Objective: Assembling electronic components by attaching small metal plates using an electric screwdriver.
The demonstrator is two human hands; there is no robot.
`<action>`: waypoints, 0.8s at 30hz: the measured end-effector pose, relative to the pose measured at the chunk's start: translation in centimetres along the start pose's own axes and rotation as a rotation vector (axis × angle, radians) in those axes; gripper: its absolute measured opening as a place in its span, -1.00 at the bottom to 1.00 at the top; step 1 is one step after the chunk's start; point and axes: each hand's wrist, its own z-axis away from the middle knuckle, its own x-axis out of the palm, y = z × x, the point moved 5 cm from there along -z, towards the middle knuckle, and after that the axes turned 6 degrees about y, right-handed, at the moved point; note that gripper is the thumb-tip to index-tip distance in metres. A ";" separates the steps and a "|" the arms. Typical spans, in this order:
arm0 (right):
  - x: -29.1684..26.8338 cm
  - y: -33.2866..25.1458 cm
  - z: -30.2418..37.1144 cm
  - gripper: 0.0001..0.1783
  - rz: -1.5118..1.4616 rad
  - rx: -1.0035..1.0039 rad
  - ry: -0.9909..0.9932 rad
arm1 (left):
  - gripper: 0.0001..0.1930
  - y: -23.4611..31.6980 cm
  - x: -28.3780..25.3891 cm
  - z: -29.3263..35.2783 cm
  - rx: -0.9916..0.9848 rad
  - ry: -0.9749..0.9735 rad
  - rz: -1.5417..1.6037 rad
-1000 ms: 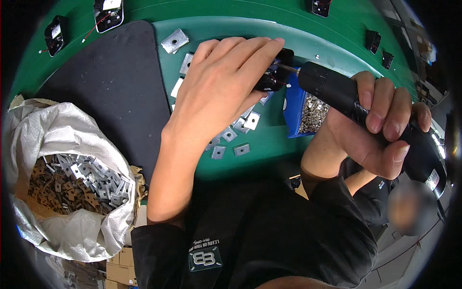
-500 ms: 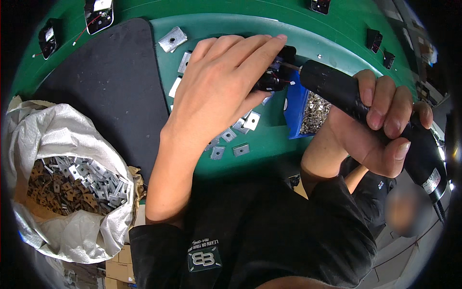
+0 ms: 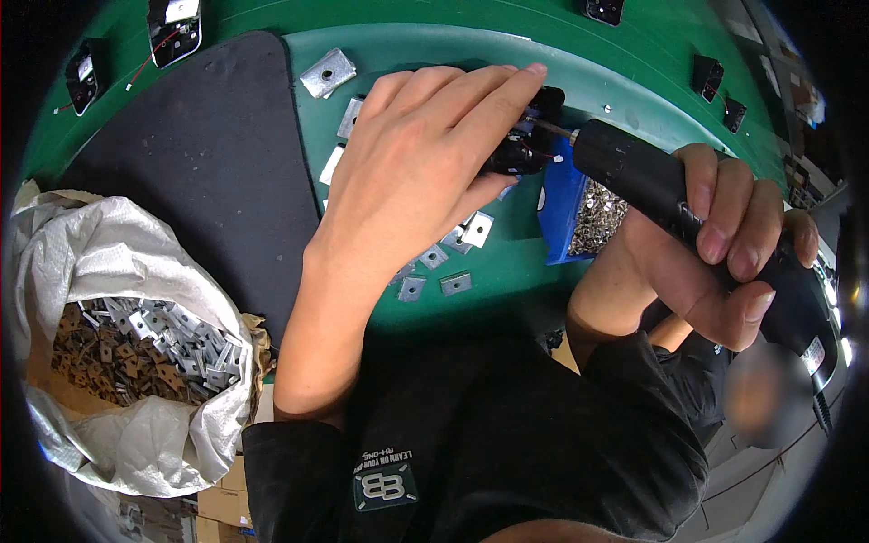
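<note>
Left hand: The left hand (image 3: pixel 425 149) is placed at upper centre of the frame; its four fingers are laid close together, the thumb is set below, and a housing is clamped between them. The fingers' inner side is hidden.
Black plastic housing: The black plastic housing (image 3: pixel 518 161) is positioned right of upper centre, partly covered by the left hand; a thin wire with a white connector (image 3: pixel 557 158) is exposed at its right edge.
Right hand: The right hand (image 3: pixel 701 291) is located at centre right; its fingers are clamped around an electric screwdriver.
Electric screwdriver: The black electric screwdriver (image 3: pixel 629 170) is tilted, its bit (image 3: pixel 557 129) directed up and left into the housing. Contact at the tip cannot be determined.
Screw bin: Small screws (image 3: pixel 597 217) are contained in a blue bin (image 3: pixel 557 213), below the screwdriver.
Metal plates: Square metal plates (image 3: pixel 456 283) with centre holes are scattered on the green work surface (image 3: pixel 425 317), below and beside the left hand.
Woven sack: Further metal pieces (image 3: pixel 172 339) are contained in an open white woven sack (image 3: pixel 145 443) at lower left, beside a black mat (image 3: pixel 199 163).
</note>
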 end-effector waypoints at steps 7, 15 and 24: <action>0.0 0.3 0.2 -0.54 -0.012 -0.004 -0.003 | -0.18 0.1 0.1 0.1 0.005 -0.002 -0.007; 0.8 0.3 0.5 -0.56 0.089 -0.032 -0.060 | -0.22 0.2 0.0 0.2 -0.013 0.016 0.014; 0.9 0.9 0.6 -0.54 0.021 -0.111 -0.063 | -0.27 -0.4 -0.1 1.2 -0.029 0.061 -0.032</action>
